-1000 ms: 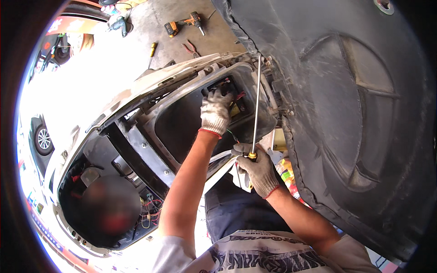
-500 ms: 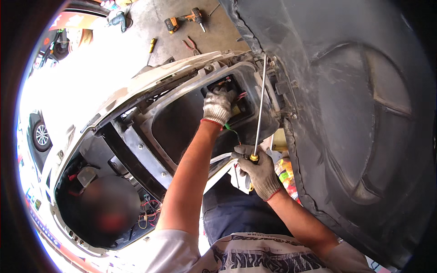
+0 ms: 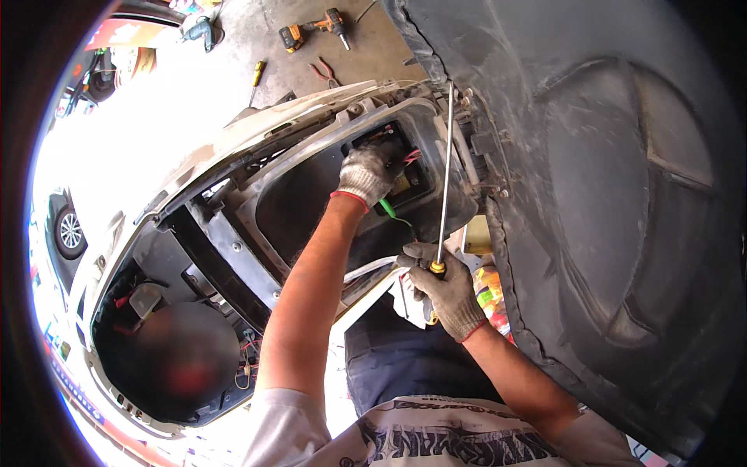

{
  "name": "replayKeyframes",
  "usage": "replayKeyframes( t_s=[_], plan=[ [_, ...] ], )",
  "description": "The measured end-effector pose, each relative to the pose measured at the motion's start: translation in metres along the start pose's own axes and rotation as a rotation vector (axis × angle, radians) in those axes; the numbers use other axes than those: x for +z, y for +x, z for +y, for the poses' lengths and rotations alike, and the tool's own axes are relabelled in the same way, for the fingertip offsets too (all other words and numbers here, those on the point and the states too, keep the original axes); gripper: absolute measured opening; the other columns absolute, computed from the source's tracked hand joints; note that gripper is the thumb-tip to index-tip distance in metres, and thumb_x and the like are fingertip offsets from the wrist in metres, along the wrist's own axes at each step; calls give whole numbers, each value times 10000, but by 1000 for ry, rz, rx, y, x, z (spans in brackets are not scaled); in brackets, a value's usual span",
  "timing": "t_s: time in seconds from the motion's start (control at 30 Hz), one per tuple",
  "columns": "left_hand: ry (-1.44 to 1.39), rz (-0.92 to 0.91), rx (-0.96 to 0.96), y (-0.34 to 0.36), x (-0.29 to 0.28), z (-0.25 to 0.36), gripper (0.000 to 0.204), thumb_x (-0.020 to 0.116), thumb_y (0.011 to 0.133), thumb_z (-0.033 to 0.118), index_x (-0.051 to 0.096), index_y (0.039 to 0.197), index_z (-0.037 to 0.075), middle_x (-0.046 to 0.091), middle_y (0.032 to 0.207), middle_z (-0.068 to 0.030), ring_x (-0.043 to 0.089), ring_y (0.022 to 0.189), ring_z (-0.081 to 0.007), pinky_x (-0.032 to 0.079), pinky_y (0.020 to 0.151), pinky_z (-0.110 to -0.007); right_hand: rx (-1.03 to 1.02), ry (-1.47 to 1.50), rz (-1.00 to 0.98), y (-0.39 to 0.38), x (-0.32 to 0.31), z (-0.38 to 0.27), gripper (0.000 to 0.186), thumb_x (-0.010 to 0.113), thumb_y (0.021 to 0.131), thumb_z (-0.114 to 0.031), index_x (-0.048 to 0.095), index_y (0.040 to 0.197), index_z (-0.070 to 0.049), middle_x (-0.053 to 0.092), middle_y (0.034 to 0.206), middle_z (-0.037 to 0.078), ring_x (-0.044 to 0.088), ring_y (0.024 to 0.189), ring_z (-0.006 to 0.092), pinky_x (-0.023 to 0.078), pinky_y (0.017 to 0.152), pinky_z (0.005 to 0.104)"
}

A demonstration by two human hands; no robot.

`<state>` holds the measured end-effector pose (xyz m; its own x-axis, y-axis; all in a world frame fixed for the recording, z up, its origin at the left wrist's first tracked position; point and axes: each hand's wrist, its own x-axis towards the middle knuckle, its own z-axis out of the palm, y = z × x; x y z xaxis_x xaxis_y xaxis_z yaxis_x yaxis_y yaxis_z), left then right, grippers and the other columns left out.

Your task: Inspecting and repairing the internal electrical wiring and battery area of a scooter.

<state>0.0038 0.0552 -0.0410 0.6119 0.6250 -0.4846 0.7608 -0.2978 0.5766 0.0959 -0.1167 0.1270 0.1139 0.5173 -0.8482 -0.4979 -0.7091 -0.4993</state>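
My right hand (image 3: 449,294), in a grey work glove, is closed around the yellow handle of a screwdriver (image 3: 446,179). Its long metal shaft points away, up past the hinge end of the opening. My left hand (image 3: 367,173), in a knit glove with a red cuff, reaches into the recess over a black battery (image 3: 411,183). Its fingers are curled and partly lost in shadow, so what they grip is hidden. From beneath that hand a green slim piece (image 3: 387,208) sticks out, with a thin wire running toward my right hand. Reddish wires (image 3: 412,157) lie beside the battery.
A large black seat (image 3: 599,194) stands raised at the right. On the floor beyond lie an orange-black cordless drill (image 3: 315,31), red-handled pliers (image 3: 324,72), a yellow-handled screwdriver (image 3: 257,75) and a teal power tool (image 3: 201,33). Loose wiring (image 3: 247,362) hangs in the left opening.
My left hand has shifted slightly left, and more of the green piece shows below it. My right hand keeps its grip on the screwdriver. The whole view has moved a little.
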Motion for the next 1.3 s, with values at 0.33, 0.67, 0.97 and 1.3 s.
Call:
replayKeyframes(
  t_s=[0.33,0.67,0.97,1.3],
  plan=[
    [-320,350,-106,-58,-8,-3,260,585,855,203,644,1102,148,643,1031,-178,584,1000,-376,484,853,-429,-113,-131,18,-8,-6,2,383,613,870,-75,534,1240,-15,670,1048,88,602,714,54,491,525,191],
    [-1033,209,-467,-121,-5,-28,320,478,845,-69,609,1132,-17,661,1085,-98,614,967,-167,465,858,-269,-117,-205,120,-36,-9,11,223,677,835,-114,617,1039,-46,611,800,3,509,551,38,443,473,192],
    [-691,868,-397,-154,-37,18,292,547,861,87,605,1135,4,669,1049,-129,636,932,-220,487,862,-325,-127,-530,228,-93,-43,51,222,650,830,-138,647,1029,-42,592,674,7,506,516,64,438,498,219],
    [155,349,-3,-220,-15,28,246,669,686,150,617,915,76,599,920,-138,603,868,-316,507,712,-447,-422,-1265,369,-168,-142,142,203,596,833,-217,628,967,-68,646,831,160,630,767,364,503,706,440]
  ],
)
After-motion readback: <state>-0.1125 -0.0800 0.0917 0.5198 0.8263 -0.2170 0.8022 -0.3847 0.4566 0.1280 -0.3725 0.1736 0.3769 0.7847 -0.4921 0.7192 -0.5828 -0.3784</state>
